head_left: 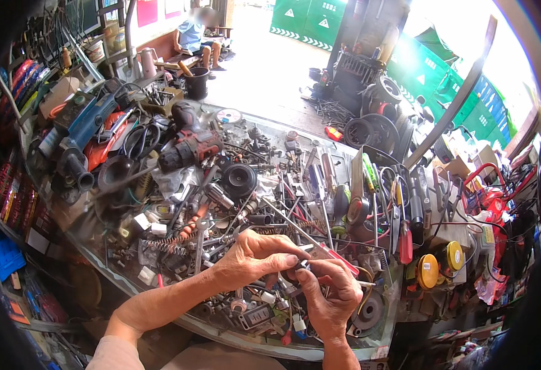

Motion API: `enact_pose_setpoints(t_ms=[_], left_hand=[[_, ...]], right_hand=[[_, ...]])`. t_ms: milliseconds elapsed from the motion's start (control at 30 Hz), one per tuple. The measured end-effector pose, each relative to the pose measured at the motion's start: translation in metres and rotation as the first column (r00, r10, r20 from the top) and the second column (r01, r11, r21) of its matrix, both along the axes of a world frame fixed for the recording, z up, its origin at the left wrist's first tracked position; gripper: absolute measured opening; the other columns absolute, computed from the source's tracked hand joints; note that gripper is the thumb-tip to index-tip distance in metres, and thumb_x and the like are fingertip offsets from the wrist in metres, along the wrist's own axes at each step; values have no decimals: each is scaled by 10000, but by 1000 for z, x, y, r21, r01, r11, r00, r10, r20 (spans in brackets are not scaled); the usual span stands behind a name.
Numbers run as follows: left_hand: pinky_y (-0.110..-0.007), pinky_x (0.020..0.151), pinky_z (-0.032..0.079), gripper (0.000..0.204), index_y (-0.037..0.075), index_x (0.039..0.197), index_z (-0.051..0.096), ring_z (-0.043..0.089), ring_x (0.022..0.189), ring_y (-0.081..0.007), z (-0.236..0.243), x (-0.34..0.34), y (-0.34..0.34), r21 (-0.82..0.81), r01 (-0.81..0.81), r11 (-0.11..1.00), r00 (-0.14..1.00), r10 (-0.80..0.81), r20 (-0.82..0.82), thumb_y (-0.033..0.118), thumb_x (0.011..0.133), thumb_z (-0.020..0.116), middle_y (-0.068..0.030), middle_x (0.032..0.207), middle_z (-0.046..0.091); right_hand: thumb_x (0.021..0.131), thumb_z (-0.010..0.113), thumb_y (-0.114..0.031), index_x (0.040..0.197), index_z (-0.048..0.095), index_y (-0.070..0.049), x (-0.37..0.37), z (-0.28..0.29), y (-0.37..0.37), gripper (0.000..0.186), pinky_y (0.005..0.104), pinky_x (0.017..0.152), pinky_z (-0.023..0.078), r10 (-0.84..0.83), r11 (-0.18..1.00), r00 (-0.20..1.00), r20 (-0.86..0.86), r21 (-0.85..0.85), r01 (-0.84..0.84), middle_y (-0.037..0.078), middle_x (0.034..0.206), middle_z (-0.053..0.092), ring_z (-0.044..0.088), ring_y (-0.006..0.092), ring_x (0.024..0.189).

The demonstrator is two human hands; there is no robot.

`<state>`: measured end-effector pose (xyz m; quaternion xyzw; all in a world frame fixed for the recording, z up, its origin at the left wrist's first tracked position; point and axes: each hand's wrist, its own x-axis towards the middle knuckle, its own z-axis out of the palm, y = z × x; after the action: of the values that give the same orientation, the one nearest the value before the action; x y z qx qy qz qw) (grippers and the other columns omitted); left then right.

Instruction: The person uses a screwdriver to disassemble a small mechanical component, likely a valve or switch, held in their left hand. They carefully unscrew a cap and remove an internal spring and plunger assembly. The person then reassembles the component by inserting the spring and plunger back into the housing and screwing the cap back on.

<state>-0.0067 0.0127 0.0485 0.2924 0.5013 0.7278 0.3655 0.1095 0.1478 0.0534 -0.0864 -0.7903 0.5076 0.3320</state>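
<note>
My left hand (258,259) reaches across the cluttered bench from the lower left, its thumb and index finger closed on a small dark metal part (303,265). My right hand (329,290), thumb raised and fingers curled, grips the same part from the right; the fingers hide much of it. A long tool with a red handle (343,259) lies just behind my hands, among loose bolts, springs (168,246), connectors and a grey disc (367,311) at the right.
A glass-topped bench (116,271) is piled with a drill (190,145), a grinder (76,142), a tool bin (369,185) and two yellow tins (427,271). Tyres (360,132) stand beyond it. A seated person (191,40) is at the far back near a black bucket (196,83).
</note>
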Motion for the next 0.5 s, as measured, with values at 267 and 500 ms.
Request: enact_pose_setpoints(t_ms=[267, 500], left_hand=[[-188, 468, 448, 160, 1, 975, 691, 583, 619, -64, -4, 4, 4, -35, -71, 997, 987, 75, 141, 137, 895, 668, -35, 767, 654], [-172, 427, 357, 178, 33, 947, 668, 490, 525, -5, -10, 4, 2, -100, -64, 993, 987, 78, 138, 202, 893, 686, 17, 716, 635]], right_hand=[[756, 783, -49, 916, 687, -14, -1, 2, 0, 190, 226, 511, 479, 42, 995, 999, 15, 94, -44, 68, 794, 644, 611, 111, 594], [755, 786, -60, 916, 689, -25, 0, 1, -2, 192, 223, 510, 466, 64, 991, 997, 39, 114, -68, 61, 799, 642, 602, 106, 577]])
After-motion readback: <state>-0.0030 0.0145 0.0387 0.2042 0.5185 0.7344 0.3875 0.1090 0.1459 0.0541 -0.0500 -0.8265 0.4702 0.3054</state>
